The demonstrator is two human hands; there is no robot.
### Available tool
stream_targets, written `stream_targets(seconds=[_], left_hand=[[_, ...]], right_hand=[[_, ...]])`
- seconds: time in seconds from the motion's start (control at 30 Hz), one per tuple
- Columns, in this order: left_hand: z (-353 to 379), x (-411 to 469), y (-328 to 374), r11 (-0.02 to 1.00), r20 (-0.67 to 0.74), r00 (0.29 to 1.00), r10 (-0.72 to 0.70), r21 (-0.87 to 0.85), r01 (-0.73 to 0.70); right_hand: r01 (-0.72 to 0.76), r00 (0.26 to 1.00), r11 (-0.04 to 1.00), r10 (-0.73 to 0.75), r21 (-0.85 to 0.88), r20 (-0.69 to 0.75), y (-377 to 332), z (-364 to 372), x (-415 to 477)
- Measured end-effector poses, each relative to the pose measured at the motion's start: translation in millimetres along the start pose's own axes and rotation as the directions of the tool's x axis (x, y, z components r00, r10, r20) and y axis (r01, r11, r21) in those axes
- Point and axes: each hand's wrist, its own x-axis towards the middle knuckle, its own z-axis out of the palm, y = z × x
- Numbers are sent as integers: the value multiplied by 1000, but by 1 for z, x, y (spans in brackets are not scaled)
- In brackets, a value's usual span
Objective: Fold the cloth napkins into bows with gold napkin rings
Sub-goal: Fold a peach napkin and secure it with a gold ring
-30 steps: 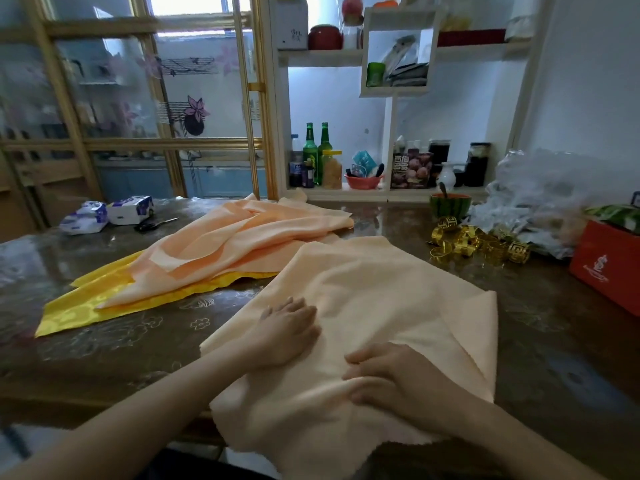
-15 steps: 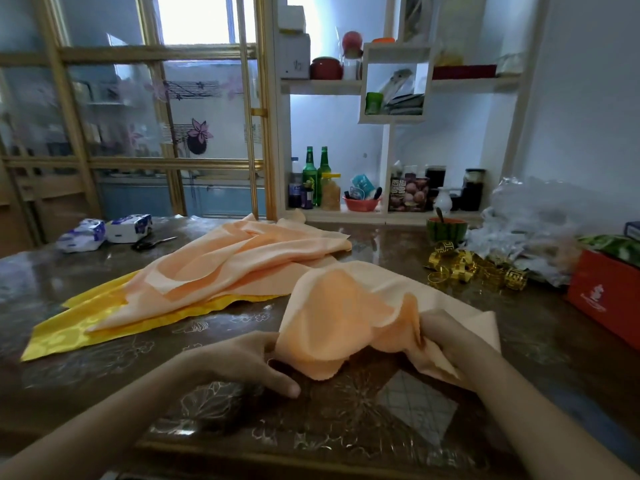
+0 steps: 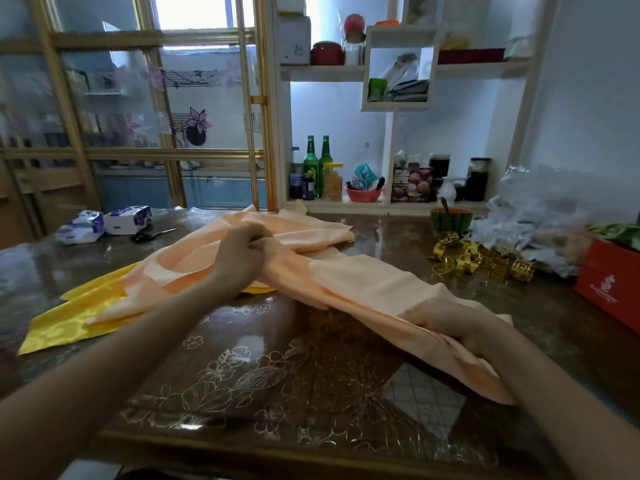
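Head view: peach cloth napkin (image 3: pixel 363 285) gathered into a band, stretched over the glossy floral tabletop (image 3: pixel 277 362) from 11 to 4 o'clock. Grip of left hand (image 3: pixel 242 258) pinched on its far end; grip of right hand (image 3: pixel 460 327) clamped on the near end. At 2 o'clock, gold napkin rings (image 3: pixel 481 259) lie heaped.

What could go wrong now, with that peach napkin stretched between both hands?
The left hand pinches the napkin right by the pile of other cloths, so its grip might catch a second cloth. The napkin sags, bunched, between it and the right hand, so the fold may come out crooked. The gold rings lie near its right edge; a swing could scatter them.
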Motion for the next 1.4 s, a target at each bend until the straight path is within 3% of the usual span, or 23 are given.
stream_targets(seconds=[0.03, 0.07, 0.1, 0.17, 0.2, 0.27, 0.33, 0.37, 0.43, 0.5, 0.6, 0.67, 0.77, 0.83, 0.9, 0.93, 1.0, 1.07, 1.17, 1.27, 1.33, 1.4], left_hand=[[-13, 4, 12, 971, 109, 981, 163, 159, -179], [-26, 7, 22, 922, 238, 944, 229, 259, -289], [-38, 11, 30, 882, 331, 912, 242, 317, -349], [-51, 21, 37, 851, 361, 907, 215, 387, -356], [-54, 25, 33, 861, 371, 915, 157, 403, -311], [-50, 30, 10, 873, 470, 872, -135, 472, -119], [-37, 19, -20, 783, 540, 690, -482, 618, 64], [-30, 14, -34, 736, 543, 653, -528, 677, 32], [-18, -1, -53, 714, 512, 738, -440, 698, -58], [-8, -15, -60, 786, 487, 814, -317, 615, -62], [10, -37, -55, 783, 494, 837, -236, 607, -138], [26, -48, -54, 742, 515, 837, -185, 632, -224], [33, -59, -60, 702, 479, 851, -215, 682, -207], [28, -69, -68, 677, 368, 914, -174, 718, -160], [21, -83, -76, 747, 202, 962, -186, 665, 4], [17, -91, -76, 790, 141, 953, -267, 599, 133], [9, -101, -76, 798, 94, 893, -441, 495, 342], [6, -105, -74, 808, 30, 880, -473, 412, 421], [3, -99, -71, 838, -112, 856, -505, 176, 517], [-7, -83, -80, 793, -165, 781, -602, -15, 609], [-23, -74, -83, 846, -133, 836, -533, -50, 531], [-41, -63, -83, 930, -107, 929, -355, 67, 363]], right_hand=[[22, 999, 999, -21, -34, 42, -4, -1, -4], [48, 996, 996, -43, -78, 73, -8, -2, -9], [69, 994, 993, -60, -92, 94, -12, -4, -12], [105, 988, 994, -101, -34, 116, -19, -5, -16], [125, 987, 992, -126, 8, 98, -22, -2, -16], [139, 990, 986, -139, 91, -3, -20, 7, -7], [152, 980, 982, -135, 114, -149, -14, 15, 4], [180, 967, 981, -164, 65, -197, -10, 16, 7], [245, 943, 968, -252, -56, -217, -1, 12, 4], [263, 949, 940, -292, -216, -118, 10, 3, -7], [236, 971, 877, -230, -420, 65, 25, -7, -24], [235, 971, 855, -181, -463, 159, 32, -10, -32], [280, 949, 851, -177, -444, 260, 39, -11, -49], [306, 951, 875, -267, -374, 153, 47, -12, -48], [237, 941, 898, -307, -371, -141, 61, -16, -35], [137, 933, 893, -262, -429, -247, 66, -16, -28], [-110, 946, 826, -84, -553, -314, 67, -7, -20], [-195, 937, 806, -14, -558, -348, 63, 4, -18], [-102, 920, 869, -103, -484, -379, 58, 9, -17], [62, 877, 991, -112, -122, -466, 58, -2, -24], [155, 809, 961, 11, 231, -588, 63, -20, -34], [219, 718, 861, 177, 460, -673, 78, -40, -41]])
